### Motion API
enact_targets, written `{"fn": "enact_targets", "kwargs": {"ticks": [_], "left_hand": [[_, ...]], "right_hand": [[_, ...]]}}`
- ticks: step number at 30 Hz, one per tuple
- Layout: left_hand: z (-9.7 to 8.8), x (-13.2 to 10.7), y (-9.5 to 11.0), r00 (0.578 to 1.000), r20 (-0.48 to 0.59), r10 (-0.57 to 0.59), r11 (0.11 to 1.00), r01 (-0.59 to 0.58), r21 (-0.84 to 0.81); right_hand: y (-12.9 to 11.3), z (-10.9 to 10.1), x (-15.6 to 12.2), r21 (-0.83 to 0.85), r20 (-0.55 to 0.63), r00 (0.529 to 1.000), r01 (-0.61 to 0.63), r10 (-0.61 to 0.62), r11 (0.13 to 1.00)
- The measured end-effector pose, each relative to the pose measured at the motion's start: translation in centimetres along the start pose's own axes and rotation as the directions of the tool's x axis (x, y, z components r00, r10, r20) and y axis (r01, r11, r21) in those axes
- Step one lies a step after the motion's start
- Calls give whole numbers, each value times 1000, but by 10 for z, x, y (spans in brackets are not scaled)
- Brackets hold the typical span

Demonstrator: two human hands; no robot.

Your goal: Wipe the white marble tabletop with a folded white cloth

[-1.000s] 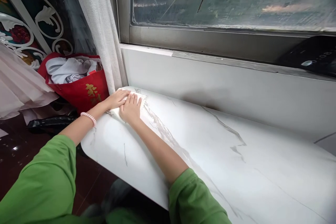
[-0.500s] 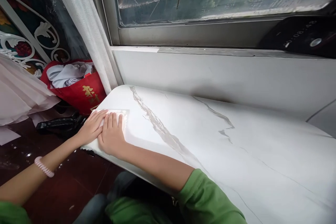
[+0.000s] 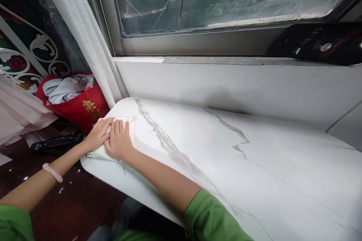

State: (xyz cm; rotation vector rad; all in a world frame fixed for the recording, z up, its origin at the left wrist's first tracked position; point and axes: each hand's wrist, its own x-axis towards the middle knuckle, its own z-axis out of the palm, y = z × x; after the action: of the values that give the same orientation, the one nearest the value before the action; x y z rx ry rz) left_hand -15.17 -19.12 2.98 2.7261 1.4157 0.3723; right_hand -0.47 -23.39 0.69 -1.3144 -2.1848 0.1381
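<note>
Both hands lie flat, side by side and touching, on a white cloth (image 3: 131,123) at the left end of the bench (image 3: 254,180), close to its rounded front corner. The left hand (image 3: 97,134) presses the cloth's left part, fingers stretched out and close together; the right hand (image 3: 120,142) does the same just beside it, gripping nothing. A pink bracelet (image 3: 52,172) sits on the left wrist. Past the bench's left end stand a red bag (image 3: 85,107) of clothes and a white curtain (image 3: 76,30). A dark phone (image 3: 319,43) rests on the window ledge above the far right.
</note>
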Motion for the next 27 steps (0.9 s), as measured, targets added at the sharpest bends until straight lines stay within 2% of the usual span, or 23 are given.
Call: {"fn": "enact_targets", "kwargs": {"ticks": [4, 9, 12, 14, 16, 19, 27], "left_hand": [[12, 60, -14, 999, -32, 34, 999, -35, -24], [28, 140, -24, 991, -84, 107, 992, -112, -50], [37, 180, -32, 984, -87, 156, 985, -162, -64], [41, 198, -36, 981, -78, 178, 981, -183, -62], [44, 209, -38, 979, -73, 189, 979, -194, -60], [45, 211, -37, 979, -75, 189, 979, -193, -57], [43, 183, -12, 992, -64, 108, 993, -111, -45]], "right_hand": [[44, 3, 37, -60, -27, 999, -43, 42, 997], [104, -4, 77, -90, 24, 993, -113, 115, 990], [128, -7, 94, -100, -20, 983, -184, 183, 978], [138, -7, 101, -116, -53, 976, -217, 212, 969], [143, -6, 104, -129, -70, 972, -234, 226, 964], [145, -7, 104, -140, -81, 971, -237, 227, 961], [140, -20, 82, -101, -13, 980, -197, 197, 975]]}}
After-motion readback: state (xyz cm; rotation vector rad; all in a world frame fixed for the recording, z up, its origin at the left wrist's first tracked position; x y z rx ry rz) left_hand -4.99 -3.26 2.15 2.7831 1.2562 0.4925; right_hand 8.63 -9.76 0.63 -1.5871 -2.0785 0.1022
